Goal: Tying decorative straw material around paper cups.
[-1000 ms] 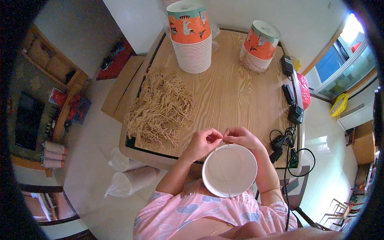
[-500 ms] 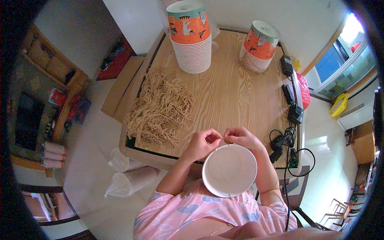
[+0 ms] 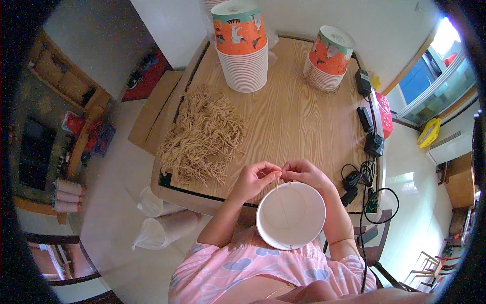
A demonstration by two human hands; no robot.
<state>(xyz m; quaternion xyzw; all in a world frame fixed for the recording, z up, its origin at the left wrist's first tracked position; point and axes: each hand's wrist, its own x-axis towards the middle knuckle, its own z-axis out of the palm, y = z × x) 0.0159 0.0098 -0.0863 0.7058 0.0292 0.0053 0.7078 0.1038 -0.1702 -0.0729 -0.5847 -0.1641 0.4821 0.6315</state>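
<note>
A white paper bucket (image 3: 298,215) rests against my lap at the table's front edge, its open mouth facing up. A thin beige cord (image 3: 287,225) runs across that opening, from the near rim to the far rim. Just beyond the far rim, my left hand (image 3: 257,179) and my right hand (image 3: 307,175) meet fingertip to fingertip, both pinching the cord. The exact loop or knot between them is too small to make out. Left of my hands lies a loose heap of beige cords (image 3: 202,139) on the wooden table (image 3: 283,116).
A tall stack of orange-and-green printed paper buckets (image 3: 239,38) stands at the back, and a shorter stack (image 3: 331,53) at the back right has cords around its base. Black power adapters (image 3: 374,144) and cables line the right edge. Wrapped bucket stacks (image 3: 167,230) lie on the floor.
My left fingers have straightened and shifted slightly while pinching at the same spot. The bucket has barely moved.
</note>
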